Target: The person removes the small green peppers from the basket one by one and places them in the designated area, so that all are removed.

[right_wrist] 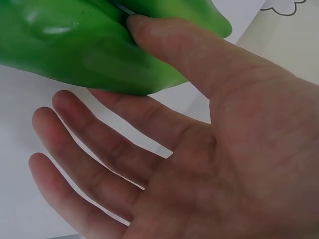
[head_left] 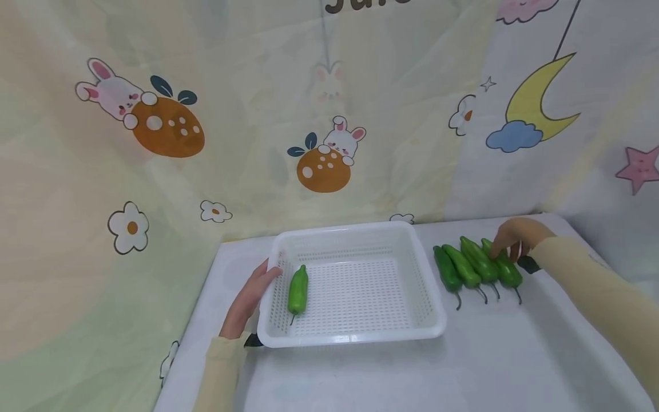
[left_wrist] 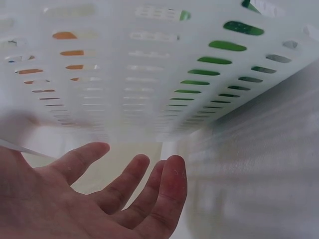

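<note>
A white plastic basket (head_left: pixel 355 341) with slotted walls stands on the table. At its left side my left hand (head_left: pixel 252 297) holds the rim, thumb over the edge and the other fingers outside, below the wall (left_wrist: pixel 149 99). One green pepper (head_left: pixel 298 292) lies inside near the left wall. Several more green peppers lie in a row right of the basket, stems toward me. My right hand (head_left: pixel 522 237) pinches the rightmost pepper (head_left: pixel 508 273) near its tip; in the right wrist view the thumb and index finger lie on either side of this pepper (right_wrist: pixel 94 59).
The white table (head_left: pixel 360 377) extends in front of the basket and peppers. Behind it hangs a cloth (head_left: pixel 247 143) printed with rabbits, flowers and a moon. The other peppers (head_left: pixel 461 266) in the row lie close together, between the basket and my right hand.
</note>
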`<state>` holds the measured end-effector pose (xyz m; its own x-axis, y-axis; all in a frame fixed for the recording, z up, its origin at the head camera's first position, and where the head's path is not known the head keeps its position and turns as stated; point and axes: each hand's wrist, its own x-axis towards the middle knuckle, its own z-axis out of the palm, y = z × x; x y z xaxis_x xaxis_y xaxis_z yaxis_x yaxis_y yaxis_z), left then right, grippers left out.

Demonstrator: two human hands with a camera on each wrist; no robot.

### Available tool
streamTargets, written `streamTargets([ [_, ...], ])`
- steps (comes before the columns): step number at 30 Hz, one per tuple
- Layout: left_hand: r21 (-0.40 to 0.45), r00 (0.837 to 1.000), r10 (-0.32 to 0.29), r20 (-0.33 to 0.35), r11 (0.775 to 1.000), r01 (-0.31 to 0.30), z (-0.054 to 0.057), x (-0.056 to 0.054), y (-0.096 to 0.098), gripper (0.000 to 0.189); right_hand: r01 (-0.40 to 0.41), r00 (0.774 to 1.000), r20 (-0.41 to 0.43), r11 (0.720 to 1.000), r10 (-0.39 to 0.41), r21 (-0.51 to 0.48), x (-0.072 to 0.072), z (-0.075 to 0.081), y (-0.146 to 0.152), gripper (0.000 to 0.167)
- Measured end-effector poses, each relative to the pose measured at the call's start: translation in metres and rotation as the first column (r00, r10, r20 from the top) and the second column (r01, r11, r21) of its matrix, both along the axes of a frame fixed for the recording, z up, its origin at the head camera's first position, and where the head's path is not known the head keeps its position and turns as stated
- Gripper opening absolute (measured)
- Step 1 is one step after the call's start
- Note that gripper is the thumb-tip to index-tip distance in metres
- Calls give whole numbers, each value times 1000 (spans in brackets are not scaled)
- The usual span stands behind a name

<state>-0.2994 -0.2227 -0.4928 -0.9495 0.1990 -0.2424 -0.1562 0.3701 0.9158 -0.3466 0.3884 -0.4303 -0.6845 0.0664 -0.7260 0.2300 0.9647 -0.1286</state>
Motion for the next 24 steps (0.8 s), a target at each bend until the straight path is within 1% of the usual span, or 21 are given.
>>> streamTargets([
  [5, -10, 1000, -10, -10, 1000, 9, -1, -1, 2, 53, -4, 1000, 5, 1000, 4, -9, 2, -4, 2, 56],
  [10, -6, 1000, -18, -16, 1000, 18, 0, 0, 3, 53, -21, 1000, 9, 1000, 21, -23, 0, -8, 4, 52],
  [14, -2, 1000, -24, -18, 1000, 24, 1, 0, 3, 54, -28, 1000, 11, 999, 28, -30, -1, -10, 6, 52],
  [20, -10, 1000, -16, -22, 1000, 16, 1, 1, 3, 54, -39, 999, 11, 998, 40, -58, 1, -9, 8, 53],
  [24, -14, 1000, -10, -19, 1000, 9, 0, 1, 3, 54, -39, 999, 1, 997, 39, -66, 4, -6, 7, 53],
])
